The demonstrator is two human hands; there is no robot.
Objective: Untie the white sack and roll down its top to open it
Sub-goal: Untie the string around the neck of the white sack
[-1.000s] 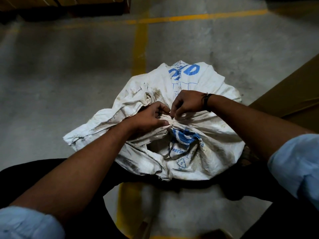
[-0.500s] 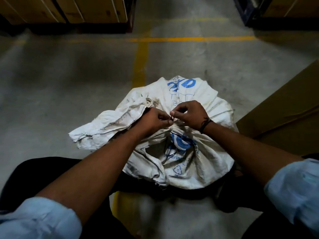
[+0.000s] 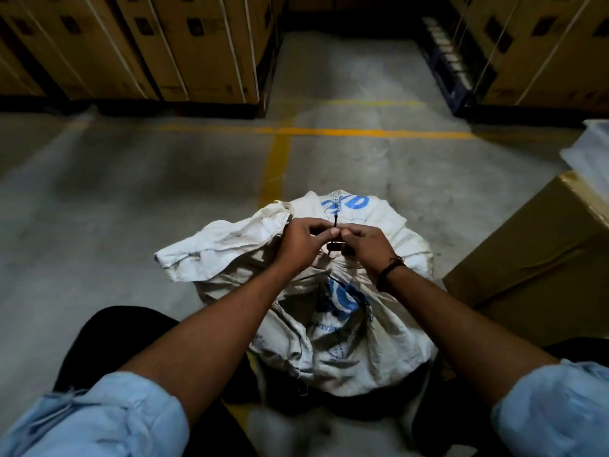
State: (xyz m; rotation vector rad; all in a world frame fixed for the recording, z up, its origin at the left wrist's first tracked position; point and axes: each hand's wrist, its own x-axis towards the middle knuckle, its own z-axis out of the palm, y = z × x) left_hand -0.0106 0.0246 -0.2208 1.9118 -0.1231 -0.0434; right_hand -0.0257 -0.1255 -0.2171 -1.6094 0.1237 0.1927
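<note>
sack (image 3: 346, 324) sat on floor (image 3: 131, 192), centre near, top tied | left hand (image 3: 298, 245) and right hand (image 3: 365, 245) both pinched dark tie (image 3: 335, 222) | best: ease tie loose, no yanking

Grey concrete floor (image 3: 131, 199) ahead of me w/ yellow lines (image 3: 329, 130) crossing. Strapped cardboard boxes (image 3: 184, 44) stacked far L & far R, aisle btwn. Brown carton (image 3: 527, 258) close on my R.

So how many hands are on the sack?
2. The left hand and the right hand meet at the white sack's tied neck, each pinching the dark tie. None look hidden.
</note>
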